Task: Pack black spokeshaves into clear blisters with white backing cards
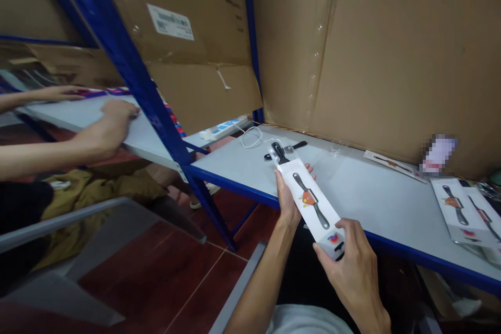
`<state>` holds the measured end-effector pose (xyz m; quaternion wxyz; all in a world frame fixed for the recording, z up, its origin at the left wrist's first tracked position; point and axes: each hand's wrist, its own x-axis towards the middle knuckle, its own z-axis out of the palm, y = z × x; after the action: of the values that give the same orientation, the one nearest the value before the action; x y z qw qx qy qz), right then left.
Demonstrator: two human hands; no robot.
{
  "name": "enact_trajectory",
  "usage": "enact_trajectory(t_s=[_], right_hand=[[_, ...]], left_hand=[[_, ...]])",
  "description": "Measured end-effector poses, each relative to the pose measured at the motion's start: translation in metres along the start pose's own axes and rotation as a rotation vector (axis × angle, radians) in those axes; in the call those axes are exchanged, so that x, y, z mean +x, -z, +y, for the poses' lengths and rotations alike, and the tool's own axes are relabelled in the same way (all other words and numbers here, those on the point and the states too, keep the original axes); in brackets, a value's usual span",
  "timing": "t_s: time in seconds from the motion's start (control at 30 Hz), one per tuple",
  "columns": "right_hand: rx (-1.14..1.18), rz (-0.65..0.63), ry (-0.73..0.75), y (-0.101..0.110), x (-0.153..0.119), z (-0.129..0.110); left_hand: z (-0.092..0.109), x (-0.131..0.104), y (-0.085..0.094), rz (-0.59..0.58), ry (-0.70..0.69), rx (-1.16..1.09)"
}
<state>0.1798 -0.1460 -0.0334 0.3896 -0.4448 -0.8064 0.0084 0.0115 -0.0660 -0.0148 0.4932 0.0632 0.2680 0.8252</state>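
A long white package (313,206) with a picture of a black-handled tool lies tilted between my hands, over the front edge of the grey table (235,167). My left hand (287,195) is wrapped round its far part from beneath, thumb on the near side. With thumb and fingers, my right hand (352,255) grips the package's near end, beside the hang hole. A black handle (278,151) shows at the far end of the package. Just behind it, a loose black-handled tool (298,146) rests on the table.
On the right lie more packages (456,209) and a flat printed card (393,164). A white power strip (223,128) and cable stand at the back left. Cardboard (371,52) walls the back. Left of a blue post (129,68), another person's hands (111,125) rest at a neighbouring table.
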Motion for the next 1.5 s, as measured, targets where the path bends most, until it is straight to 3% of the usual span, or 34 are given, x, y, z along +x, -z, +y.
enact_trajectory(t_s=[0.3,0.5,0.7,1.03,1.33,1.5], right_hand=[[0.015,0.016,-0.017,-0.032,0.034,-0.019],[0.327,-0.061,0.181,-0.011,0.017,0.006],[0.347,-0.017,0.264,-0.006,0.011,0.021],[0.300,0.066,0.121,-0.032,0.030,0.020],[0.432,0.024,-0.014,-0.041,0.052,0.015],[0.565,-0.110,-0.173,-0.035,0.055,0.008]], left_hand=[[0.001,0.001,0.003,-0.024,0.047,0.008],[0.005,-0.003,0.013,-0.183,0.249,-0.072],[0.007,-0.002,0.015,-0.291,0.327,-0.070],[0.008,0.001,0.015,-0.345,0.319,-0.075],[0.010,-0.001,0.010,-0.301,0.278,-0.093],[0.010,-0.001,0.010,-0.292,0.275,-0.078]])
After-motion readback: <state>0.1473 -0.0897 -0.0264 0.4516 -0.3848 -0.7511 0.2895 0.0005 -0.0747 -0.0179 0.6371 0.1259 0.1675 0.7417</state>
